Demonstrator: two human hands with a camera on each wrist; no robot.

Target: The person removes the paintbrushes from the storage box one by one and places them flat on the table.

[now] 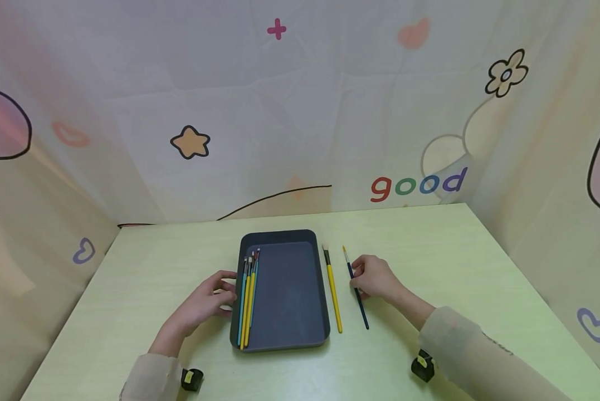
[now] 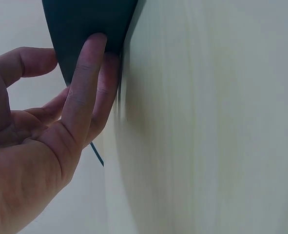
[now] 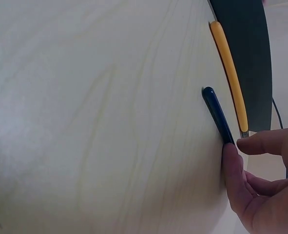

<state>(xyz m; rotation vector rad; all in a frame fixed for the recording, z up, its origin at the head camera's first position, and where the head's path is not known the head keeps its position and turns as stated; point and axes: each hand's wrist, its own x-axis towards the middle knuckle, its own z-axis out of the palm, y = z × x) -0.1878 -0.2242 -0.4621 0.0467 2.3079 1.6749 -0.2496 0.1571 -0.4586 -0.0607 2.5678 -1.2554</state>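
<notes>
At the nine o'clock side of the tray [image 1: 289,295], the person's left hand [image 1: 204,303] rests its fingers on the outer wall, its grip loosely spread there rather than wrapped around anything. Light, steady pressure should be enough to keep the tray from sliding; a hard push would probably shift it towards three o'clock, into the yellow brush [image 1: 333,289] just beside it. Beyond that brush at three o'clock, the right hand [image 1: 377,278] has a narrow grip, thumb and fingers pinching the dark blue brush [image 1: 362,312] near mid-handle; how firmly cannot be told. A pinch there ought to balance well, and going straight up would best spare the yellow brush a knock.

Inside the tray, several slim brushes [image 1: 249,312] with blue and yellow handles lie bunched along the nine o'clock wall, bristles towards twelve. The tray itself is dark grey, shallow and round-cornered. The yellow brush on the worktop [image 1: 420,239] has pale bristles and a dark collar. Farther right, the dark blue brush is thin and smooth, its amber bristles pointing towards eleven and its rounded handle end towards five.
</notes>
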